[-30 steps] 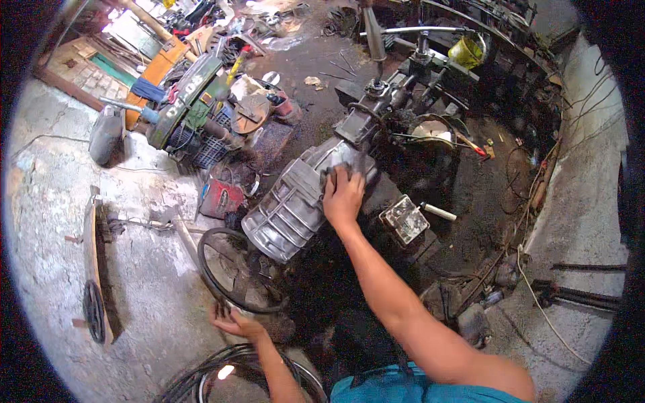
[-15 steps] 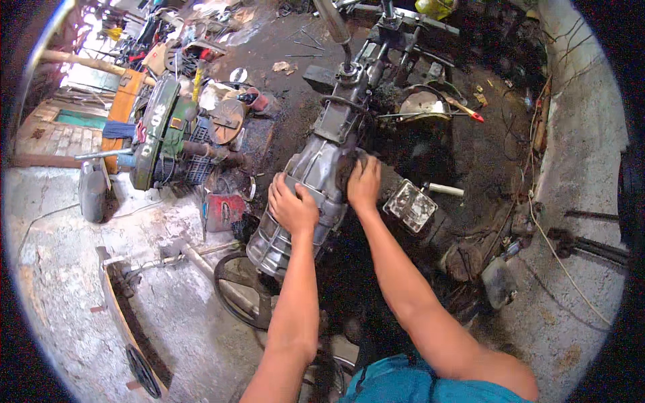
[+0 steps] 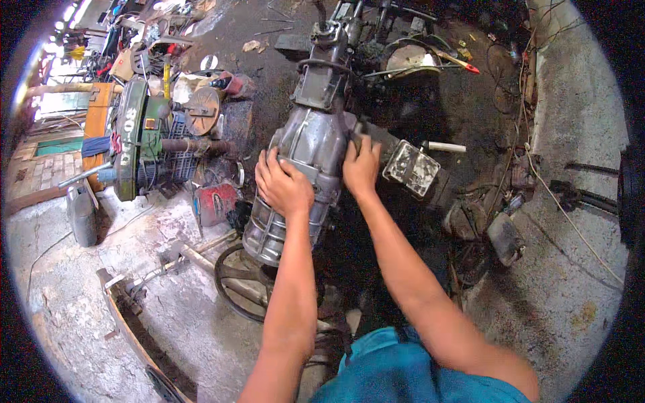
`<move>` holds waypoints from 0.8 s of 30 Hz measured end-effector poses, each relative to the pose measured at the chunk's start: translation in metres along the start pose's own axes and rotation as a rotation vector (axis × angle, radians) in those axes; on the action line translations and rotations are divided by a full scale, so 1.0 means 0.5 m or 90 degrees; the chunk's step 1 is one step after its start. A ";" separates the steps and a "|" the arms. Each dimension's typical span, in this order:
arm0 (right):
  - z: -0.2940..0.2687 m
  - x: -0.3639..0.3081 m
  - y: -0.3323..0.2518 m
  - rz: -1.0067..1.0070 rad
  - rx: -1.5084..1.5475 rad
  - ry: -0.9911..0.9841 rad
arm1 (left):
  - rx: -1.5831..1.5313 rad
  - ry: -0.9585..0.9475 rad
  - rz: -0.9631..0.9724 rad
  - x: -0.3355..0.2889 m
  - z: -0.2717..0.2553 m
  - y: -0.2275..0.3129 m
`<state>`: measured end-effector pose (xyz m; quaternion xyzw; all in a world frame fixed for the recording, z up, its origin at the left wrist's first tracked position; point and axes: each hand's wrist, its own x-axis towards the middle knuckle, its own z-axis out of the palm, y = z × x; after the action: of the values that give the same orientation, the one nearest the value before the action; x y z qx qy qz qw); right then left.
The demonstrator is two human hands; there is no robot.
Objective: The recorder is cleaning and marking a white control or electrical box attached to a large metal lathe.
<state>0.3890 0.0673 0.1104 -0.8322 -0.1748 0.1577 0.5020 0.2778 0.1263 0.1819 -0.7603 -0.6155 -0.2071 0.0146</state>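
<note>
A large grey metal gearbox (image 3: 312, 134) lies lengthwise in front of me, its ribbed, bell-shaped end nearest. My left hand (image 3: 285, 185) rests on the upper left of the casing, fingers spread over the metal. Against the casing's right side is my right hand (image 3: 361, 164), fingers apart and pointing away from me; its fingertips sit close to a dark flat part, and whether they touch it I cannot tell. Neither hand has anything visible inside it. A metal tray (image 3: 411, 168) with a dirty, mottled inside lies just right of my right hand.
A steering wheel (image 3: 243, 282) lies below the gearbox's near end. Leftward stand a green machine part (image 3: 138, 141), a red container (image 3: 215, 203) and a grey jug (image 3: 82, 216). A brush with a red tip (image 3: 463, 65) lies far right. A thin cable (image 3: 571, 215) runs along the right-hand concrete.
The view has shifted, so the gearbox and tray sit higher in the picture. Both hands stay on the casing; a dark flat part now shows beside my right fingertips.
</note>
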 end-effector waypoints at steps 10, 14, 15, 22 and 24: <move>-0.145 0.122 -0.001 -0.074 0.184 -0.017 | -0.014 0.006 0.018 0.000 0.010 0.001; 0.000 0.072 0.000 0.027 0.082 0.036 | -0.053 0.007 0.025 -0.004 0.030 0.020; 0.005 -0.013 -0.003 0.017 0.100 0.076 | -0.042 0.004 0.019 -0.007 0.024 0.010; -0.160 -0.092 0.071 -0.086 0.162 -0.361 | -0.058 0.014 0.023 -0.004 0.024 -0.014; -0.167 0.003 0.038 -0.106 0.175 -0.233 | -0.048 0.016 0.024 -0.003 0.023 -0.019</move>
<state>0.4292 -0.0054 0.1308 -0.6961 -0.3076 0.2867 0.5819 0.2720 0.1302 0.1687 -0.7692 -0.5925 -0.2392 -0.0022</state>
